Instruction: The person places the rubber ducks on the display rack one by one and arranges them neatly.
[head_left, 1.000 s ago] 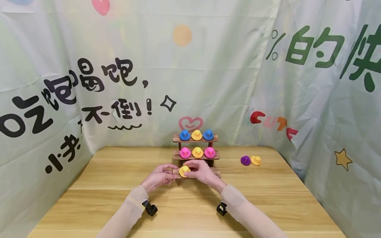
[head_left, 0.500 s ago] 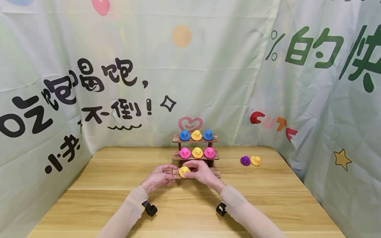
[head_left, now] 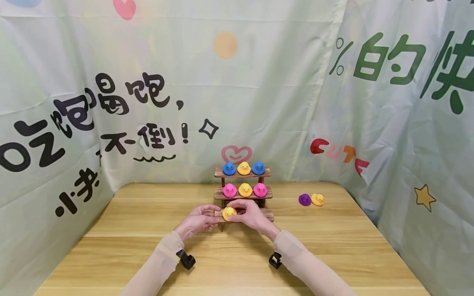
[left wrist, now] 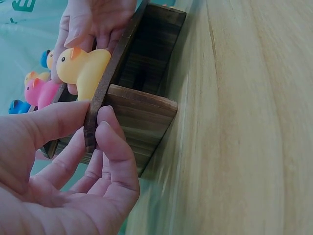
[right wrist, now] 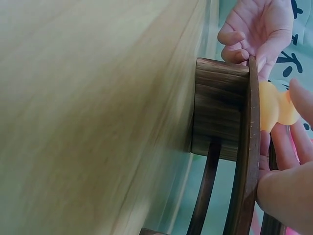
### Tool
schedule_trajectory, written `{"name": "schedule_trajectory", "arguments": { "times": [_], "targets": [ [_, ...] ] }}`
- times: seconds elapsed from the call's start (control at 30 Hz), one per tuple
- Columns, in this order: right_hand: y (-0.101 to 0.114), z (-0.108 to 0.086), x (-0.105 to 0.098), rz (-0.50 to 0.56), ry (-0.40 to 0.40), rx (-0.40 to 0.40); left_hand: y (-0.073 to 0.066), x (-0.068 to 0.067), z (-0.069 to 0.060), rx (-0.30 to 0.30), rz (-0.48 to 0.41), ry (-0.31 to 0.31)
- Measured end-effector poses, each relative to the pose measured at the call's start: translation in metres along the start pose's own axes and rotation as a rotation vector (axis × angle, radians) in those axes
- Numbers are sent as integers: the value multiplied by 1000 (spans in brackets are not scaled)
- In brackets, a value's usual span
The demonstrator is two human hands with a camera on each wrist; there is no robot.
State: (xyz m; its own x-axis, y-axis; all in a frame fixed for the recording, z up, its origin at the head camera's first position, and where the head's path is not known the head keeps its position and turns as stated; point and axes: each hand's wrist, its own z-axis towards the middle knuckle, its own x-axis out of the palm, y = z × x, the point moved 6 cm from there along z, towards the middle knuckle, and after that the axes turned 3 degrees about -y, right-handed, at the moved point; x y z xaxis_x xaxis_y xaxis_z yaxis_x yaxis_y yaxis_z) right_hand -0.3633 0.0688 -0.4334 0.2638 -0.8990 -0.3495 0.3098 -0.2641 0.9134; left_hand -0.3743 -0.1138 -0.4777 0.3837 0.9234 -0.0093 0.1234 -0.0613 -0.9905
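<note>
A small three-tier wooden shelf (head_left: 267, 213) stands on the table, its bottom step nearest me. With thumb above and fingers below, my left hand (head_left: 198, 220) pinches the left end of that bottom step, as the left wrist view shows. A yellow rubber duck (head_left: 229, 213) sits on the left part of the same step. My right hand (head_left: 253, 214) holds this duck from its right side, thumb in front and fingers behind. In the left wrist view the duck (left wrist: 85, 71) is upright on the board, just beyond my left thumb.
The middle tier holds a yellow duck (head_left: 245, 190) between two pink ducks (head_left: 230, 190). On the top tier a yellow duck (head_left: 244, 168) sits between two blue ducks (head_left: 229, 168). To the right, a purple duck (head_left: 305, 200) and another yellow duck (head_left: 317, 200) lie on the table (head_left: 333, 242).
</note>
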Motion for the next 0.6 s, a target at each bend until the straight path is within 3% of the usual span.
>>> {"name": "schedule_trajectory", "arguments": {
  "times": [0.33, 0.6],
  "targets": [
    [-6, -3, -11, 124, -35, 26, 0, 1, 2, 1, 1, -3],
    [-11, -5, -24, 112, -55, 97, 0, 0, 1, 0, 2, -13]
  ]
}}
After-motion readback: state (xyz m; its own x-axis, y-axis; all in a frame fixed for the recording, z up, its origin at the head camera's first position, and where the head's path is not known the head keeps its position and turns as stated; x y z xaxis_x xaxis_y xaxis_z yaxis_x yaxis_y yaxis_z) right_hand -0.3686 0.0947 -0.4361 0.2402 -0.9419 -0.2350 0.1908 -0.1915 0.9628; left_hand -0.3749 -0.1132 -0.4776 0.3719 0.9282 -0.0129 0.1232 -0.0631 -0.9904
